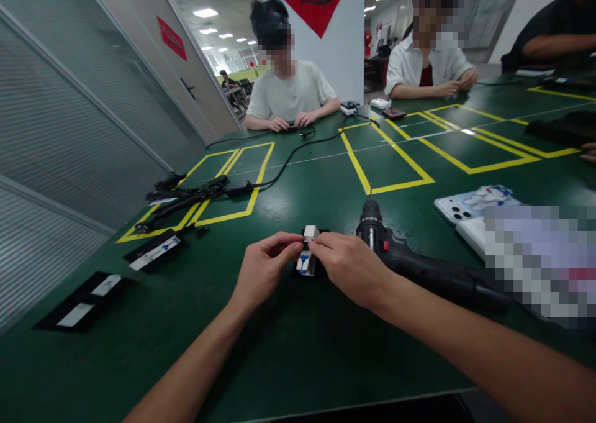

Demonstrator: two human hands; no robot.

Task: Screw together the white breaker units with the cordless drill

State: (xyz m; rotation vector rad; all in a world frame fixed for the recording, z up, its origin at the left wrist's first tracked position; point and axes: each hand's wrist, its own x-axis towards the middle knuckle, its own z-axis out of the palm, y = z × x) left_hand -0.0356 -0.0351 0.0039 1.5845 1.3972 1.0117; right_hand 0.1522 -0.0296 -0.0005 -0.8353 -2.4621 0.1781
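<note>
In front of me, a small black plate [296, 272] lies on the green table under two white blocks. The nearer block [305, 264] has blue parts; the farther block [311, 231] is plain white on top. My left hand [267, 261] pinches from the left at the gap between them, thumb and fingers together. From the right, my right hand [347, 261] is closed, its fingertips against the farther block. What lies between the fingertips is mostly hidden. A black cordless drill [395, 252] lies just right of my right hand, bit pointing away.
Two black plates with white strips, one nearer [77, 314] and one farther [156, 253], lie at left. Beyond them are black tools [195, 196] and a cable [288, 161]. A phone [475, 202] lies at right. People sit across the table [223, 361], which has yellow tape outlines.
</note>
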